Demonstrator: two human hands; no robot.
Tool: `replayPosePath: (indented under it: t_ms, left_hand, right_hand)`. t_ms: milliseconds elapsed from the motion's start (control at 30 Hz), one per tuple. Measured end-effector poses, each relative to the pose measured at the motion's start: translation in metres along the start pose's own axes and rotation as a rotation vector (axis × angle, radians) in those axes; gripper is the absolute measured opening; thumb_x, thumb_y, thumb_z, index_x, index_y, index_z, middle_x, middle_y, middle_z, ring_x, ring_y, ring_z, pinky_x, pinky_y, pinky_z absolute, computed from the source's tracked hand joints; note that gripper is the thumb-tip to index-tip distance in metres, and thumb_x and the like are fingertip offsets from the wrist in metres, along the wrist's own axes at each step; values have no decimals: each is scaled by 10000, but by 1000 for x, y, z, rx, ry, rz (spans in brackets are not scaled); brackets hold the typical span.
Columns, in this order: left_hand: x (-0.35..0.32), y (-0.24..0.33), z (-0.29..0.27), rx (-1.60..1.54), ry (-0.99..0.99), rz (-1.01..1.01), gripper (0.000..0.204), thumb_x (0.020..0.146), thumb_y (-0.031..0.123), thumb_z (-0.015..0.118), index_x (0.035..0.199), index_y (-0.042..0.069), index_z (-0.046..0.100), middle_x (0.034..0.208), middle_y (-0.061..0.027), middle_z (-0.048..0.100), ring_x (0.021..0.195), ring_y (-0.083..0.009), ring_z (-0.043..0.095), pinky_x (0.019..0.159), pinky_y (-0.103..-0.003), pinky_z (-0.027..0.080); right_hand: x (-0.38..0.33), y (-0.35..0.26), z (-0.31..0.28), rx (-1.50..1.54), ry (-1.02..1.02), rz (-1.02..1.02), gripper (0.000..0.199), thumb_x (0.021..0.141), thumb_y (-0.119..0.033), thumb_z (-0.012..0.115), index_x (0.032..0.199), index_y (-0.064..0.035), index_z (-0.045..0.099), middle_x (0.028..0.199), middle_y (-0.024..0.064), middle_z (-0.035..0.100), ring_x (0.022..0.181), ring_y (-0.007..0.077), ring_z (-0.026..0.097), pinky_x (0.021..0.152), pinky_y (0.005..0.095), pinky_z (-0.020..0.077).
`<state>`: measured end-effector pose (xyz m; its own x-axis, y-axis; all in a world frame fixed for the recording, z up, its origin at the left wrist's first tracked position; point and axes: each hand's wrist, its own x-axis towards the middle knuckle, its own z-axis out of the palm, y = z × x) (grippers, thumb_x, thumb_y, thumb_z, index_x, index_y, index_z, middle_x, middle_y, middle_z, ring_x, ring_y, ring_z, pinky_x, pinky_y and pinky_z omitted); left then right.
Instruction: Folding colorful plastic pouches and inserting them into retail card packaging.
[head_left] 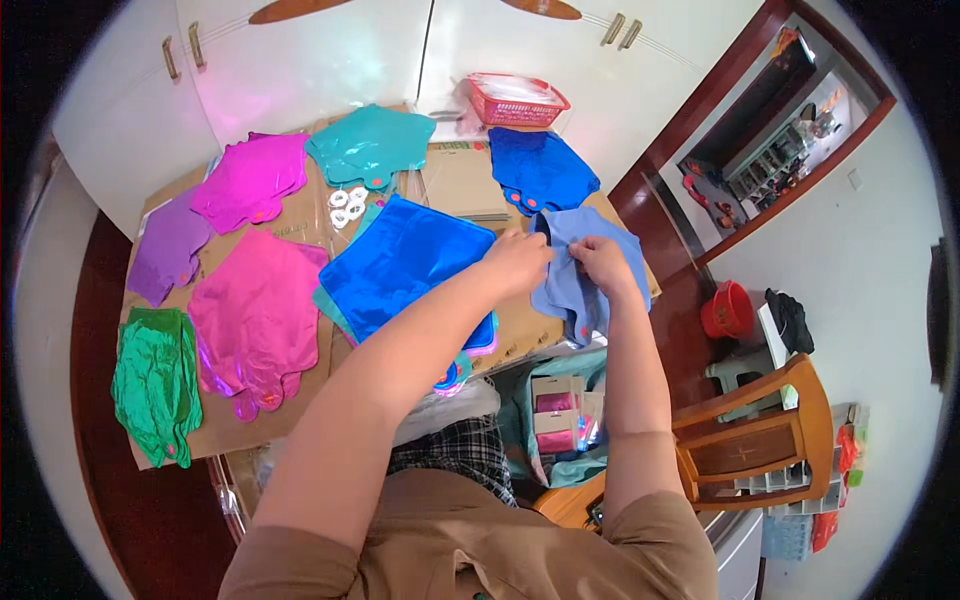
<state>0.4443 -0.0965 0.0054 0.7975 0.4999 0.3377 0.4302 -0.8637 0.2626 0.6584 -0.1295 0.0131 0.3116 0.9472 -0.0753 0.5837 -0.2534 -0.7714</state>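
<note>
A light-blue foil balloon (pixel 612 236), flat and uninflated, lies at the right of the cardboard-covered table, perhaps on others of its colour. My left hand (pixel 516 262) is closed at its left edge, beside a narrow dark strip. Over its middle, my right hand (pixel 604 266) pinches the foil; the fingertips are partly hidden. Below my left wrist is a stack of shiny blue foil balloons (pixel 400 262), with teal and pink edges showing beneath. A darker blue pile (pixel 543 165) lies just beyond the light-blue one.
Teal (pixel 370 145), magenta (pixel 255 180), purple (pixel 167 245), pink (pixel 258 310) and green (pixel 155 375) balloon piles cover the left and back. White rings (pixel 348 205) sit mid-table near a red basket (pixel 515 100). A teal bag (pixel 520 400) hangs below; a wooden chair (pixel 750 440) stands right.
</note>
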Motion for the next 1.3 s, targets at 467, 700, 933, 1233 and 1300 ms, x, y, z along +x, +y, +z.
replayPosePath:
  t_ms: [467,700,933,1233,1300]
  left_hand:
    - [7,7,1,-8,80,6,238,799,252,657,991,111,664,1017,-96,592,1055,-292,558,1036,-506,311]
    - [-74,-22,-92,133,657,-360,198,701,65,618,883,62,694,887,-152,638,871,-355,593,784,-453,465]
    - [-279,32,-148,-27,686,-721,204,857,86,585,1047,26,627,1078,-120,624,1034,-253,576,902,-365,438]
    - [-249,78,-79,-65,375,-294,257,785,201,685,1007,77,645,1069,-83,590,1070,-283,530,932,-432,391]
    - [-246,69,-71,-26,373,-297,263,777,212,691,999,78,653,1041,-73,589,1056,-276,532,943,-428,377]
  right_hand:
    - [-106,-111,-178,1396,73,-831,298,912,-251,563,1125,-44,589,1055,71,635,907,145,613,798,271,496]
    - [-115,-159,-14,386,0,-561,52,877,-65,613,912,-42,642,836,-39,596,767,61,538,706,215,443]
    - [-95,-159,167,-131,-277,-941,217,840,-221,626,786,-12,603,797,148,612,736,314,590,658,399,467]
    - [-75,-160,144,-41,-259,-701,317,816,-317,678,778,-2,670,772,170,642,724,295,628,680,378,485]
    - [-43,-143,115,-150,-99,-602,332,781,-313,706,844,12,683,850,179,674,743,272,655,691,375,508]
